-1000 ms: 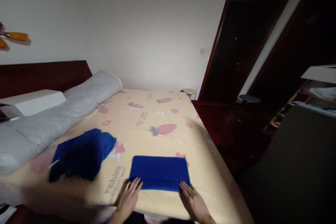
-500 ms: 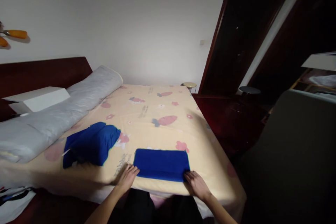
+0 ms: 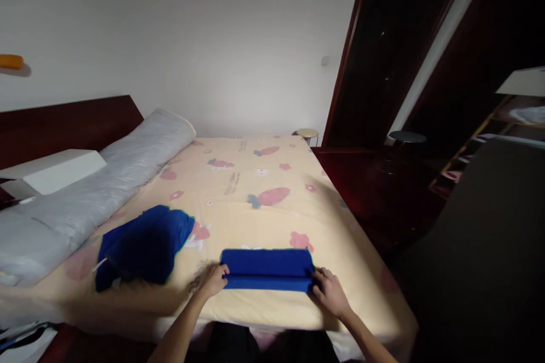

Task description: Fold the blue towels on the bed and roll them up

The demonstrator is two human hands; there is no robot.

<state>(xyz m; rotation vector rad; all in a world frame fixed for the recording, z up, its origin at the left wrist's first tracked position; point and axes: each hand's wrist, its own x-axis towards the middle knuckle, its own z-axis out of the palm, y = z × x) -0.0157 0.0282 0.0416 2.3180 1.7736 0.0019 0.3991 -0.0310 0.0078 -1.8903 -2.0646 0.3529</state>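
Note:
A blue cloth (image 3: 268, 262) with a thin green edge lies flat near the front of the bed, its near strip folded up over itself. At its left end my left hand (image 3: 214, 281) is closed, fingertips pinching the folded corner. My right hand (image 3: 330, 292) grips the fold's right end in the same way, thumb and fingers together. Further left, a second blue cloth (image 3: 147, 247) lies crumpled in a loose heap with a small white tag showing. Neither hand touches that one.
The bed (image 3: 238, 215) has a cream sheet printed with carrots and flowers. A long grey rolled quilt (image 3: 128, 167) and a white box (image 3: 63, 170) lie by the dark headboard (image 3: 72, 125). Two stools, one beige (image 3: 307, 133) and one dark (image 3: 407, 136), stand beyond.
The near edge of the flat cloth has been turned up and away from me, so the cloth is now narrower. Both hands moved slightly forward with it, and the view shifted a little.

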